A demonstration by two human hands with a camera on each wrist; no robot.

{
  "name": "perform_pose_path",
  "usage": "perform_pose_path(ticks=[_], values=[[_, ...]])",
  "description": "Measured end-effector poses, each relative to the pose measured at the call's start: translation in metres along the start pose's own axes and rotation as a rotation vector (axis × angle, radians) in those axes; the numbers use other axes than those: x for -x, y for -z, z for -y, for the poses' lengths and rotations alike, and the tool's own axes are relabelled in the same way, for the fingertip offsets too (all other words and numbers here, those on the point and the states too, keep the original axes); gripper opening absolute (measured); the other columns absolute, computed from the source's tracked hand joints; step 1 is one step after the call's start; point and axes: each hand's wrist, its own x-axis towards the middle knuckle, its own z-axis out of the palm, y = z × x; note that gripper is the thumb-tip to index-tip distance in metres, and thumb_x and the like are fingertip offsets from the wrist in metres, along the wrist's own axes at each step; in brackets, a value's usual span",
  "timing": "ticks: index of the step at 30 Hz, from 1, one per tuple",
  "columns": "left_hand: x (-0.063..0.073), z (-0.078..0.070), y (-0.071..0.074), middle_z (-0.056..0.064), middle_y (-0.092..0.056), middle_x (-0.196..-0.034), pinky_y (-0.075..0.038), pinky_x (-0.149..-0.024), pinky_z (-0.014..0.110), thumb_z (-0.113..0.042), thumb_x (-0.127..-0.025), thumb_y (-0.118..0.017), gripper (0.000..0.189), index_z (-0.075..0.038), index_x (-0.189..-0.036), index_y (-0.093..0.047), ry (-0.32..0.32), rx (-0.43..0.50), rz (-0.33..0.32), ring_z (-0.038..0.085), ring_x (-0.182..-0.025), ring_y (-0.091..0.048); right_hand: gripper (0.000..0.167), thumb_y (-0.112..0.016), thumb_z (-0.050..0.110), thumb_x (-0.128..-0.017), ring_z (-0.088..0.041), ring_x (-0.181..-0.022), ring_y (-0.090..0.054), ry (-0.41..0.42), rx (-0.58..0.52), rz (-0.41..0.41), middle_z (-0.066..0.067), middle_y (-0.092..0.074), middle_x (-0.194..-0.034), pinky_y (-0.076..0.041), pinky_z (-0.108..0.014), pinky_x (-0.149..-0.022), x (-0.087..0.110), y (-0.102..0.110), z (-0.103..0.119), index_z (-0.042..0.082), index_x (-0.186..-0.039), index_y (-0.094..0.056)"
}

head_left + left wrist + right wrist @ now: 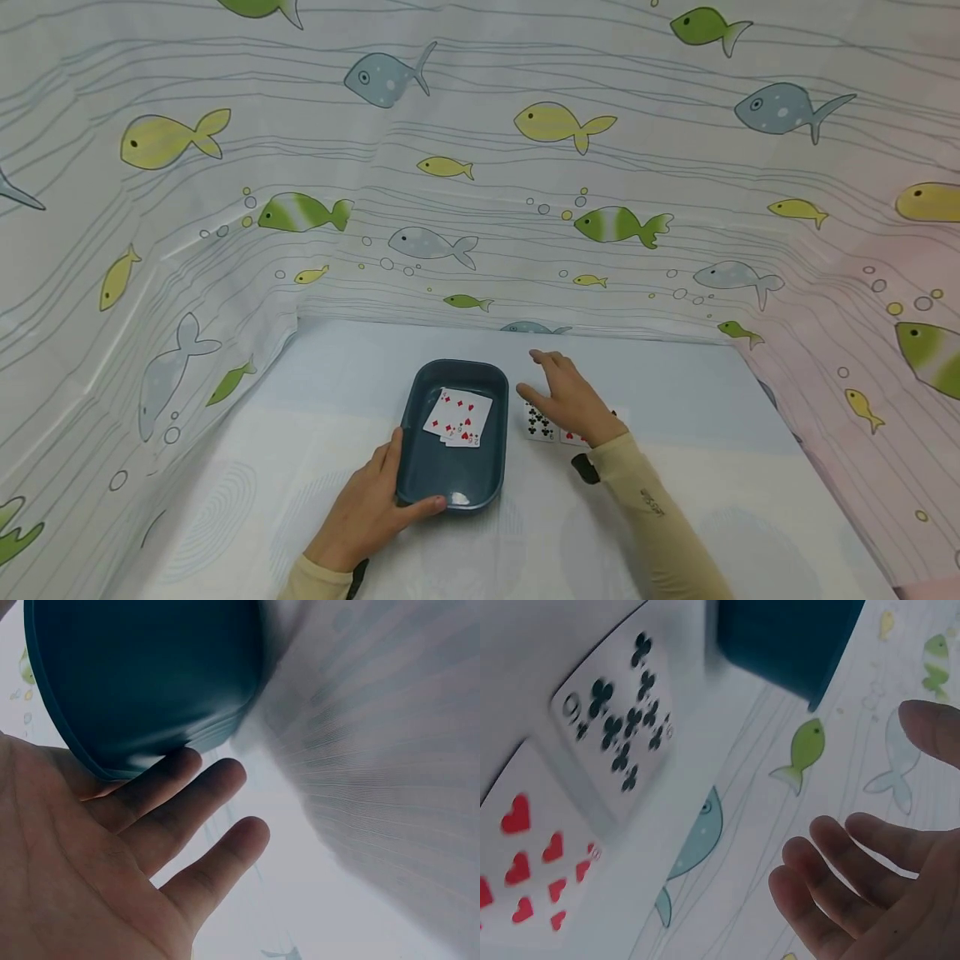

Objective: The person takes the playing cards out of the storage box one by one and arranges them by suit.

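A dark blue rectangular tray (453, 479) stands on the table, with a few overlapping playing cards (459, 412) in red suits lying inside it. My left hand (367, 504) rests against its near left corner, thumb along the near rim and fingers along the left wall. Seen from the left wrist, the fingers (191, 814) are extended and spread below the tray's side. Right of the tray, my right hand (567, 400) hovers with nothing in it, fingers apart. Partly under it in the head view lie a nine of clubs (619, 712) and a hearts card (536, 862), face up side by side.
The white table (300, 433) has pale circular patterns. Fish-printed curtains (480, 225) enclose it at the back and both sides. A dark band (585, 468) shows at my right wrist, beside the cards.
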Motion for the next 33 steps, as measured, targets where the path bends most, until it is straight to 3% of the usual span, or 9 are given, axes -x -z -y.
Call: perform_pose_path(ticks=[15,21,33], values=[[-0.002,-0.002,-0.001,0.023,-0.046,-0.149,-0.048,-0.1,0.055,-0.085,-0.073,-0.064,0.129,0.0,-0.16,-0.02,0.022,-0.015,0.012,0.035,-0.121,-0.057,0.081,-0.071,0.051,-0.092,-0.03,-0.136,-0.045,0.026,0.002,-0.003,-0.015,-0.047,-0.148,-0.042,-0.048,-0.109,-0.018,-0.025,0.031,0.008,-0.154,-0.041],[-0.001,-0.004,0.001,0.024,-0.045,-0.149,-0.048,-0.1,0.056,-0.084,-0.074,-0.064,0.129,0.001,-0.16,-0.02,0.022,-0.02,0.021,0.036,-0.121,-0.056,0.091,-0.075,0.055,-0.087,-0.029,-0.137,-0.043,0.065,-0.006,-0.002,-0.014,-0.043,-0.151,-0.042,-0.048,-0.109,-0.023,-0.033,0.043,0.01,-0.156,-0.037],[-0.001,-0.003,0.001,0.023,-0.045,-0.149,-0.048,-0.1,0.054,-0.081,-0.077,-0.065,0.126,0.0,-0.161,-0.019,0.007,-0.008,0.027,0.035,-0.121,-0.057,0.097,-0.079,0.055,-0.083,-0.026,-0.136,-0.046,0.152,0.04,0.108,-0.013,-0.044,-0.151,-0.041,-0.043,-0.11,-0.034,-0.054,0.063,0.01,-0.157,-0.035]])
